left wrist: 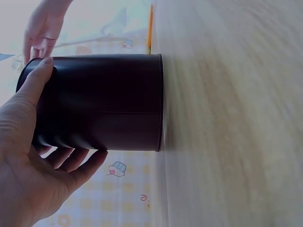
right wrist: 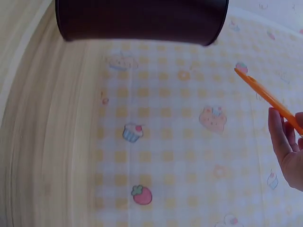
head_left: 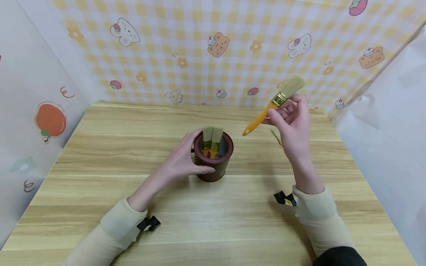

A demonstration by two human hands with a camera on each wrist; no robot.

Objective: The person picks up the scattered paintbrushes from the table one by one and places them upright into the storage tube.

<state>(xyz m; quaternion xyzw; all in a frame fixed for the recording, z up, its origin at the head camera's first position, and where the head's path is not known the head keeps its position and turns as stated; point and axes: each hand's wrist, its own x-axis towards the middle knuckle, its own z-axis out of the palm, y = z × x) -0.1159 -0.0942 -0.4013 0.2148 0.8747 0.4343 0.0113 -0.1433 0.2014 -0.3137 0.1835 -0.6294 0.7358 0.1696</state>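
A dark brown cylindrical holder (head_left: 213, 172) stands upright on the wooden table, with two paintbrushes (head_left: 213, 138) inside, bristles up. My left hand (head_left: 181, 159) grips the holder from its left side, thumb across the front and fingers round the back, as the left wrist view also shows. Up to the right of the holder, my right hand (head_left: 294, 116) pinches another paintbrush (head_left: 274, 105) with an orange handle, a gold-coloured ferrule and pale bristles. That brush tilts, bristles up to the right, its handle end (right wrist: 260, 87) pointing down toward the holder.
Another paintbrush (head_left: 276, 136) lies on the table (head_left: 213, 225) behind the right wrist, mostly hidden by it. A yellow checked backdrop (head_left: 193, 74) rises along the table's back edge. White sheets (head_left: 392, 111) hang at both sides.
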